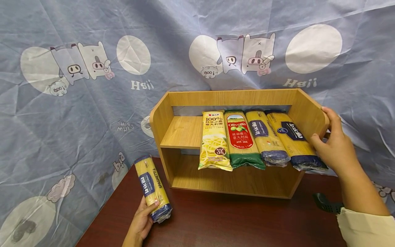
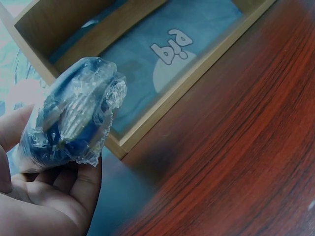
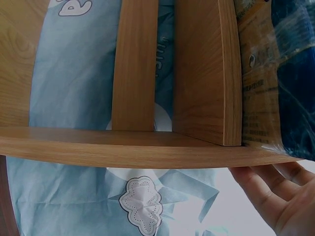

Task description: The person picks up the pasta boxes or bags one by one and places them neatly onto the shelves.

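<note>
Spaghetti pack (image 1: 152,187) lies in the left hand (image 1: 141,223), low at the left over the dark red wooden surface (image 1: 231,223), in front of the shelf's left side. The fingers curl around its lower blue end, so this grip is closed on the pack. Its label reads "SPAGHETTI 5", with a blue brand mark beside it. The left wrist view shows the crinkled blue plastic end of the pack (image 2: 74,118) resting on the fingers (image 2: 81,184).

The right hand (image 1: 334,145) holds the right side wall of the wooden shelf (image 1: 182,132), with the fingers bent over its top edge. In the right wrist view the fingertips (image 3: 261,184) lie under the curved edge of the shelf (image 3: 123,147).

Four packs lie side by side on the upper board. The yellow pack (image 1: 214,140) says "100%" with Chinese writing and "13%". The green and red pack (image 1: 242,137) says "Olivoila". The two blue and yellow packs (image 1: 266,137) (image 1: 294,139) have the same blue brand mark as the held one.

Behind hangs a blue cloth (image 1: 92,103) with cartoon pigs and the word "Hgii".
</note>
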### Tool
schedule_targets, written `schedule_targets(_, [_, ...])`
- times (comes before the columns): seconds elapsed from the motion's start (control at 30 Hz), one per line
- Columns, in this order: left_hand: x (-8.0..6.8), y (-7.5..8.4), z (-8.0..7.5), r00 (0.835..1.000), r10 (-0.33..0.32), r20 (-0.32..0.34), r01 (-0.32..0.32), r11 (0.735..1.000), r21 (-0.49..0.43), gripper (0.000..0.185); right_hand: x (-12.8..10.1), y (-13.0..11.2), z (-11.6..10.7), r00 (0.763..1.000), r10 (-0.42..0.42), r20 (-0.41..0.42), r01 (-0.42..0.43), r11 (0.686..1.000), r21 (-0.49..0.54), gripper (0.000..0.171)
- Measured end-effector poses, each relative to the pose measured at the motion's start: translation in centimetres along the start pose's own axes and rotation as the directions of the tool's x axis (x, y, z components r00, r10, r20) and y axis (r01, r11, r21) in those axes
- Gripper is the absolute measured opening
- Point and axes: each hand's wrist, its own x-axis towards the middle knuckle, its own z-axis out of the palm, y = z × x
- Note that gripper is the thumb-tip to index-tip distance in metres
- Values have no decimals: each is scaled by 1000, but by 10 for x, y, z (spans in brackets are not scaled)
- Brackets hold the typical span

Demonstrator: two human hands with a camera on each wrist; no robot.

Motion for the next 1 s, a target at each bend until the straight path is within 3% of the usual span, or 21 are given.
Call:
schedule_targets(0.3, [1, 1, 1, 998, 63, 23, -64, 998, 11, 55, -1, 0, 0, 1000, 0, -1, 0, 1000, 10, 84])
schedule_targets(0.67, [-2, 12, 6, 991, 121, -51, -116, 990, 83, 64, -1, 1, 1, 1000, -17, -13, 17, 1000, 12, 84])
schedule_targets(1.0, [-6, 20, 11, 984, 165, -72, -155, 979, 131, 66, -1, 0, 1, 1000, -17, -20, 18, 1000, 2, 84])
